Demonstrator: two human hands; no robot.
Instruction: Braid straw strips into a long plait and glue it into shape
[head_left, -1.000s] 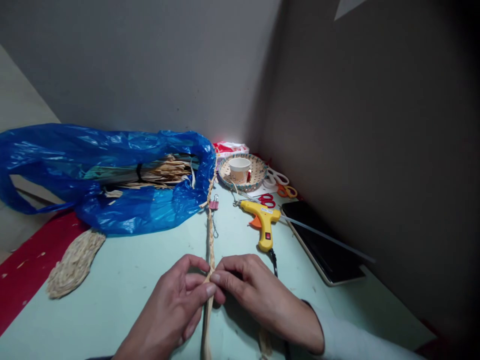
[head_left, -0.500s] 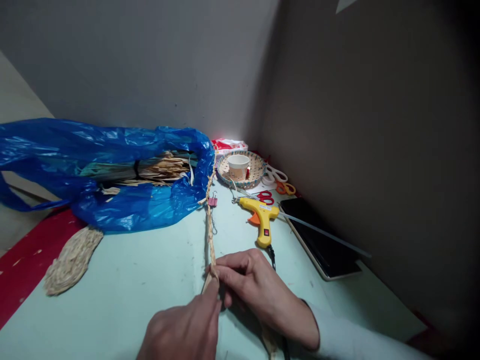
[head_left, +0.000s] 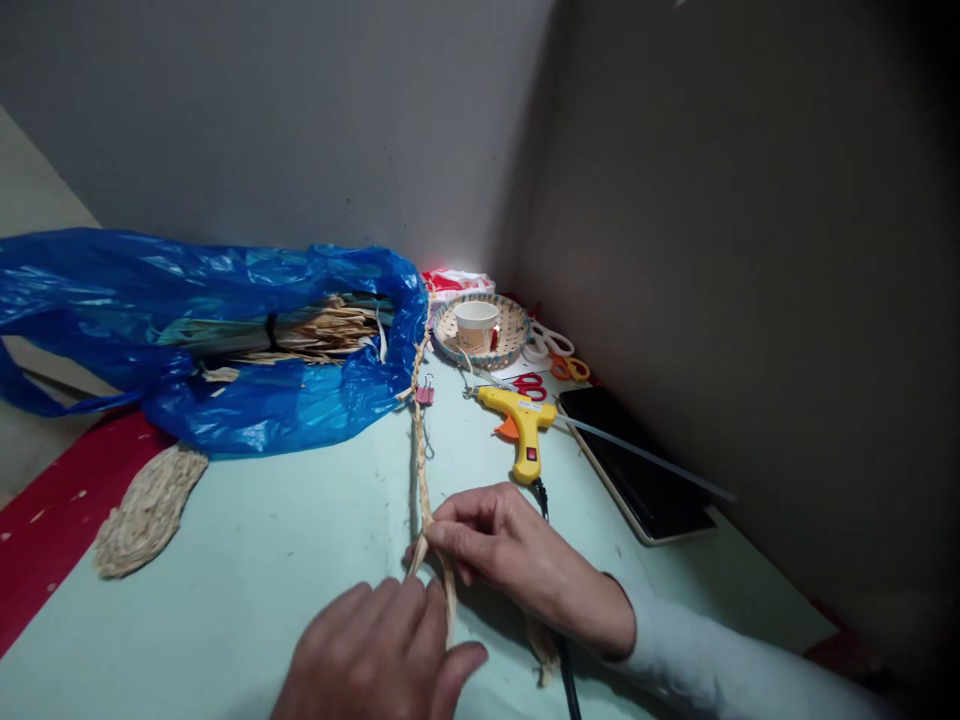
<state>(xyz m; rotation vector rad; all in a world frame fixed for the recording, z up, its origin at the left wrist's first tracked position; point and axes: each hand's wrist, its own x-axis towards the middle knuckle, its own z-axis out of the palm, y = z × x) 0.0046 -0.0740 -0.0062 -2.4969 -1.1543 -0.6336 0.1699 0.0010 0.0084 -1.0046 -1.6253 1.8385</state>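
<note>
A pale braid of dried plant fibre point(head_left: 421, 470) runs from the far edge of the table toward me. My right hand point(head_left: 517, 560) is closed, pinching the braid where it splits into loose strands. Just below, my left hand point(head_left: 367, 650) has its fingers curled over a strand that comes off the braid, with its thumb held apart. A second loose strand point(head_left: 450, 600) hangs between my hands and passes behind the left thumb. The fingertips of the left hand are hidden. Below my right wrist lies a fibre end point(head_left: 544, 655).
A blue plastic bag point(head_left: 277, 430) holds a bundle of dried fibre point(head_left: 322, 335). A coiled braid point(head_left: 150, 510) lies left. A yellow glue gun point(head_left: 525, 425), red-handled scissors point(head_left: 530, 386), a phone point(head_left: 637, 470) and a woven basket point(head_left: 514, 335) with a cup point(head_left: 475, 325) stand to the right.
My left hand has moved down and away from the right fingers, its thumb now spread out. The strands below the pinch have come apart. My right hand keeps its pinch.
</note>
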